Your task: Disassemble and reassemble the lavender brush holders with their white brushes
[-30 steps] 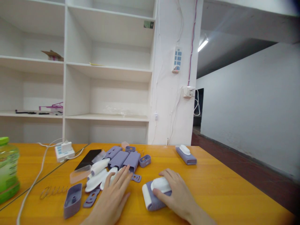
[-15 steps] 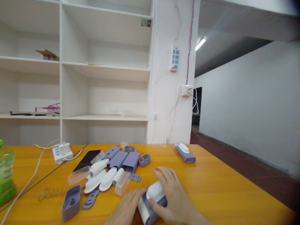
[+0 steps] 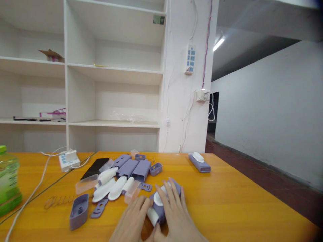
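A purple plastic housing [image 3: 159, 211] with a white oval piece [image 3: 158, 199] on top lies on the table under my hands. A white cylinder [image 3: 152, 215] shows at its near end. My right hand [image 3: 174, 211] lies over the housing, fingers stretched across the white piece and thumb low at the near end. My left hand [image 3: 133, 215] grips the left side, its fingertips partly hidden. Left of my hands are white oval pieces [image 3: 117, 189], a clear cover [image 3: 132, 192], a flat purple slotted strip [image 3: 99, 207] and a hollow purple end piece [image 3: 79, 212].
More purple housings [image 3: 141, 170] lie in a pile beyond my hands. A similar purple-and-white unit [image 3: 199, 162] sits at the far right. At left are a black flat object [image 3: 95, 169], a power strip [image 3: 68, 160], metal springs [image 3: 58, 201] and a green bottle [image 3: 8, 181].
My right hand has shifted left and flattened over the white piece, with its thumb now at the near end. The housing has turned slightly on the table. The view has tilted a little.
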`<action>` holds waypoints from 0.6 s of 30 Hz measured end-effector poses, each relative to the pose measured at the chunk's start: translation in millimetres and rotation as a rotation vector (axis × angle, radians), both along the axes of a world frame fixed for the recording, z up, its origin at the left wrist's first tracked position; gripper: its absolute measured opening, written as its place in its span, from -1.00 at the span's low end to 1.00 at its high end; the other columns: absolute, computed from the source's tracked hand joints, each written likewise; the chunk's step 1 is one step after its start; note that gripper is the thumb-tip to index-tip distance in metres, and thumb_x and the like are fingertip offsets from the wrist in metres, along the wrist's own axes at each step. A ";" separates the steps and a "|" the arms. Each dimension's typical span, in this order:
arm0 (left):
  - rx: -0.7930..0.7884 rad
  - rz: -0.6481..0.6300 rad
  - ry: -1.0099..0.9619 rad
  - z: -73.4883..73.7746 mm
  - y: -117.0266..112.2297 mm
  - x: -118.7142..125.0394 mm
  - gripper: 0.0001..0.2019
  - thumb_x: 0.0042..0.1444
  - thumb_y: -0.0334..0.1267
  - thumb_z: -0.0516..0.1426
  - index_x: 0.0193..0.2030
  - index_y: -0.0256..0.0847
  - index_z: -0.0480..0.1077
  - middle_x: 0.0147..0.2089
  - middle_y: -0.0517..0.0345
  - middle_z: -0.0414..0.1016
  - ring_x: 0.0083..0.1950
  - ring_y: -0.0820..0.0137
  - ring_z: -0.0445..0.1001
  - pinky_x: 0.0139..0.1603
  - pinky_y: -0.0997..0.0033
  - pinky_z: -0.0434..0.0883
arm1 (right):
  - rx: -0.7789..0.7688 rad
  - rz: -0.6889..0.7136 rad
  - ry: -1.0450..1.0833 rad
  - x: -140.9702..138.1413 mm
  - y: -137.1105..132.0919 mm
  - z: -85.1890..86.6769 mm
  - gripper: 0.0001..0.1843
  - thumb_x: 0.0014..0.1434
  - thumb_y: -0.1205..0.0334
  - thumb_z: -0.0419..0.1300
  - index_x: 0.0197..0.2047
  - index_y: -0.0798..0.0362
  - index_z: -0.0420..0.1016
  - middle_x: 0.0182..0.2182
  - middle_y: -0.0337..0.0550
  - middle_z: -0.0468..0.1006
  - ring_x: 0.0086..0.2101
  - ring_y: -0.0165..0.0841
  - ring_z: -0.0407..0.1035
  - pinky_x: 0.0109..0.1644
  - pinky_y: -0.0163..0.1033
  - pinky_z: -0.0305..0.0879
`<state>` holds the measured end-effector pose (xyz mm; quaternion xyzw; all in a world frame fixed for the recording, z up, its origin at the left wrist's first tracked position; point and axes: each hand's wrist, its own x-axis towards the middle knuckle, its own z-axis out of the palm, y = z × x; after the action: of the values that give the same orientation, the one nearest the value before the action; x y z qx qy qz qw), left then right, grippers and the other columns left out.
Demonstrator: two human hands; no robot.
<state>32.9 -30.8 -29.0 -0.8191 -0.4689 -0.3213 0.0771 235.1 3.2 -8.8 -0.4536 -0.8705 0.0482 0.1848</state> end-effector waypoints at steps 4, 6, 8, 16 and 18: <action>-0.016 0.017 0.027 10.1 -7.3 5.8 -0.52 0.06 -0.21 0.27 0.14 -0.11 0.34 0.13 -0.10 0.52 0.10 0.07 0.53 0.14 0.15 0.50 | -0.080 -0.007 -0.003 -1.6 -8.3 11.5 0.08 -0.04 0.24 0.22 0.52 -0.08 -0.08 0.50 0.03 -0.12 0.44 0.24 -0.41 0.37 0.51 -0.61; -0.047 0.026 0.010 17.5 -12.2 10.7 -0.52 0.02 -0.23 0.27 0.12 -0.12 0.36 0.13 -0.10 0.51 0.12 0.05 0.51 0.17 0.10 0.48 | -0.095 -0.015 -0.004 -0.9 -9.9 13.1 0.05 -0.01 0.23 0.20 0.53 -0.08 -0.09 0.51 -0.01 -0.15 0.45 0.18 -0.44 0.38 0.47 -0.63; -0.093 0.028 -0.011 26.0 -16.5 13.4 -0.57 0.03 -0.28 0.23 0.09 -0.10 0.38 0.10 -0.07 0.52 0.10 0.08 0.51 0.17 0.09 0.48 | -0.093 -0.012 -0.002 1.1 -11.2 14.0 0.03 0.01 0.23 0.19 0.53 -0.09 -0.10 0.51 -0.06 -0.17 0.45 0.14 -0.47 0.40 0.44 -0.64; -0.078 -0.119 0.028 23.5 -9.2 -11.0 -0.31 -0.15 -0.44 0.16 0.22 -0.08 0.29 0.24 -0.03 0.47 0.22 0.03 0.46 0.26 0.02 0.43 | -0.058 0.084 0.024 19.3 -10.1 27.0 -0.04 0.05 0.19 0.23 0.50 -0.10 0.01 0.48 -0.04 0.01 0.44 0.11 -0.24 0.46 0.34 -0.40; -0.114 -0.123 -0.013 22.5 -7.5 -11.9 -0.36 -0.05 -0.35 0.22 0.24 -0.04 0.29 0.23 0.00 0.48 0.23 0.04 0.47 0.26 0.02 0.44 | -0.014 0.133 0.054 27.2 -4.5 28.7 -0.03 0.04 0.19 0.28 0.49 -0.14 0.04 0.47 -0.06 0.04 0.43 0.08 -0.17 0.47 0.28 -0.28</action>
<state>21.0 -38.2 -6.5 -0.8473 -0.4359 -0.3035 0.0075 262.3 -1.2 20.0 -0.3944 -0.8931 0.0786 0.2016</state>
